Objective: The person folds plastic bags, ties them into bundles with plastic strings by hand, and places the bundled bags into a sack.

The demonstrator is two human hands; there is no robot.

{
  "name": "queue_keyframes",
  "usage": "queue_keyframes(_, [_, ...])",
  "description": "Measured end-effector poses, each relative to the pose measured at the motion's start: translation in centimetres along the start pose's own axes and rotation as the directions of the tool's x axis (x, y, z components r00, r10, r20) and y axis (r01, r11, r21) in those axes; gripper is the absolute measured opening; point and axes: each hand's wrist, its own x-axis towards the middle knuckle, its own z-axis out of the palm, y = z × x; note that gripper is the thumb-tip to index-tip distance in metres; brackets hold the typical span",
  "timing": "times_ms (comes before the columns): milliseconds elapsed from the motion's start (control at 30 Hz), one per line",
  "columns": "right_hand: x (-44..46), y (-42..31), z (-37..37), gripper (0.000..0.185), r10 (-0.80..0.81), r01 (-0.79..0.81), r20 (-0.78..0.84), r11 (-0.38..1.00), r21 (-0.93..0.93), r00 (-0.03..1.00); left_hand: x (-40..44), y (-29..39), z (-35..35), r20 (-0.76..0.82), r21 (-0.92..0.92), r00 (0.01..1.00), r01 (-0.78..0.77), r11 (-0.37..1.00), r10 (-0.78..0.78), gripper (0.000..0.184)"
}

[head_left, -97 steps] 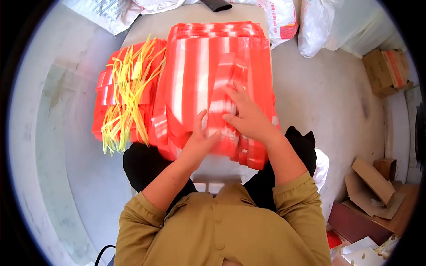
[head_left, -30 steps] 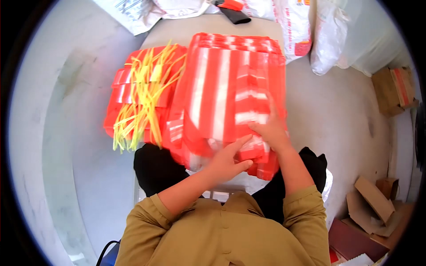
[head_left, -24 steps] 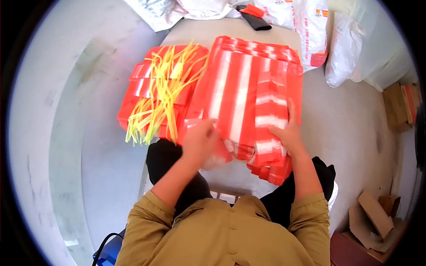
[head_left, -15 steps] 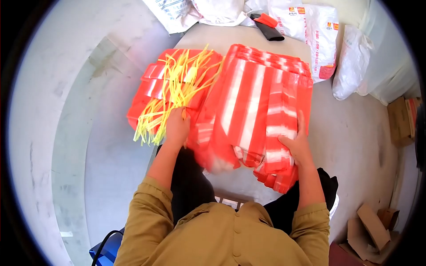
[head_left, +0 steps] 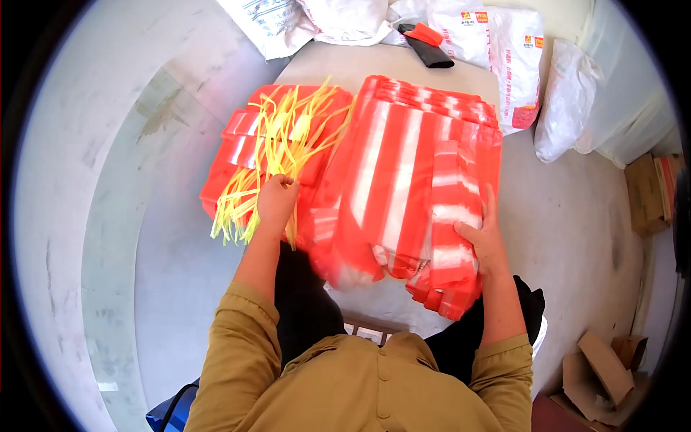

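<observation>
My left hand (head_left: 276, 201) is closed in a pinch at the bundle of yellow strips (head_left: 299, 133), and one strip hangs down beneath the fingers. Those strips lie across a stack of folded red plastic bags (head_left: 223, 176) on the left. To its right sits a bigger pile of red-and-white striped plastic bags (head_left: 403, 165), its near edge crumpled and slightly blurred. Along that pile's right side my right hand (head_left: 486, 237) grips the folded edge, thumb on top; the other fingers are partly hidden.
White printed sacks (head_left: 515, 65) stand along the far side, near a black and red item (head_left: 430, 47). A translucent bag (head_left: 565, 108) lies at the right. Cardboard boxes (head_left: 648, 194) and an opened carton (head_left: 597, 378) sit farther right. Something blue (head_left: 173, 409) is at lower left.
My left hand has shifted slightly left, its fingers now pinched higher on the yellow strips. The right hand stays on the striped pile. The whole view has shifted a little.
</observation>
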Motion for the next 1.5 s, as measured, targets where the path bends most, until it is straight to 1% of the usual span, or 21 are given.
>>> queue_keyframes(33, [-0.1,-0.3,0.0,0.105,0.013,-0.013,0.0,0.999,0.047,1.0,0.0,0.2,0.1,0.095,-0.262,0.993,0.097,0.96,-0.075,0.025])
queue_keyframes(67, [-0.1,-0.5,0.0,0.104,0.026,-0.025,-0.001,0.995,0.093,1.0,0.0,0.5,0.1,0.208,-0.494,0.971,0.21,0.844,-0.12,0.021])
queue_keyframes(100, [-0.1,-0.6,-0.2,0.104,0.045,-0.045,-0.003,0.992,0.12,0.999,-0.2,1.3,-0.1,0.327,-0.674,0.936,0.329,0.661,-0.132,0.017])
queue_keyframes(133, [0.0,-0.8,-0.3,0.103,0.065,-0.063,-0.004,0.987,0.145,0.998,-1.0,2.7,-0.7,0.492,-0.827,0.871,0.468,0.311,-0.001,0.006])
queue_keyframes(233, [0.3,-0.1,-1.3,0.1,0.088,-0.087,0.004,0.974,0.211,0.996,-4.1,7.6,-0.5,0.64,-0.742,0.731,0.668,-0.057,0.239,0.003])
queue_keyframes(367, [0.1,-0.5,-1.6,0.097,0.103,-0.115,0.054,0.934,0.338,0.993,-8.0,12.8,2.8,0.766,-0.596,0.533,0.798,0.086,0.359,0.006])
queue_keyframes(467, [1.1,1.3,-2.8,0.098,0.065,-0.072,0.036,0.967,0.246,0.997,-11.6,17.8,4.0,0.812,-0.583,0.534,0.766,0.272,0.238,0.01])
queue_keyframes(600, [0.2,-0.2,-1.4,0.104,0.105,-0.113,0.05,0.97,0.217,0.993,-13.4,20.0,6.5,0.784,-0.62,0.587,0.732,0.282,0.201,0.022])
queue_keyframes(700, [-0.4,-0.6,-1.1,0.107,0.079,-0.091,0.072,0.978,0.187,0.994,-13.8,20.6,7.2,0.758,-0.652,0.622,0.731,0.202,0.199,0.025])
queue_keyframes(733, [-0.5,-1.1,-1.1,0.108,0.094,-0.104,0.069,0.981,0.163,0.993,-13.9,20.7,7.2,0.759,-0.651,0.621,0.728,0.217,0.193,0.024])
queue_keyframes(867, [-0.7,-0.6,-2.0,0.112,0.076,-0.086,0.081,0.989,0.124,0.994,-14.0,20.8,7.6,0.789,-0.572,0.551,0.82,-0.002,0.271,0.027])
queue_keyframes(933, [-0.7,0.1,-2.6,0.113,0.05,-0.049,0.073,0.999,-0.018,0.996,-14.2,21.4,6.6,0.802,-0.499,0.523,0.852,-0.155,0.289,0.03])
queue_keyframes(967, [-0.8,0.4,-2.8,0.113,0.038,-0.032,0.073,0.995,-0.089,0.997,-14.5,21.7,6.4,0.81,-0.485,0.504,0.863,-0.142,0.299,0.03])
queue_keyframes(1067, [-0.9,0.5,-2.9,0.109,-0.009,0.049,0.089,0.89,-0.454,0.996,-14.9,21.7,6.4,0.824,-0.483,0.48,0.873,-0.069,0.301,0.031])
queue_keyframes(1133, [-1.1,0.0,-2.8,0.102,-0.002,0.061,0.119,0.864,-0.5,0.993,-14.8,21.4,7.2,0.824,-0.523,0.496,0.852,0.034,0.273,0.032])
queue_keyframes(1167, [-1.2,-0.5,-2.9,0.098,0.001,0.068,0.132,0.85,-0.523,0.991,-14.7,21.4,7.3,0.829,-0.522,0.494,0.852,0.041,0.263,0.032])
queue_keyframes(1267, [-1.3,-2.6,-3.7,0.079,0.162,-0.032,0.156,0.786,-0.617,0.974,-14.5,21.7,6.9,0.835,-0.519,0.492,0.853,0.056,0.246,0.033])
queue_keyframes(1367, [-0.8,-1.2,-5.5,0.058,-0.101,0.179,0.153,0.695,-0.696,0.983,-14.6,21.9,7.1,0.825,-0.547,0.525,0.835,0.057,0.21,0.034])
queue_keyframes(1433, [-0.5,-1.3,-6.9,0.047,-0.207,0.177,0.083,0.492,-0.852,0.975,-15.1,22.9,6.4,0.807,-0.586,0.575,0.807,0.07,0.135,0.035])
queue_keyframes(1467, [-0.4,-1.4,-7.6,0.042,-0.265,0.159,0.058,0.38,-0.911,0.963,-15.1,22.7,6.8,0.798,-0.597,0.582,0.799,0.076,0.156,0.036])
queue_keyframes(1500, [-0.3,-1.7,-8.5,0.036,-0.254,0.121,0.041,0.305,-0.945,0.966,-15.0,22.3,7.3,0.789,-0.608,0.589,0.79,0.082,0.176,0.036])
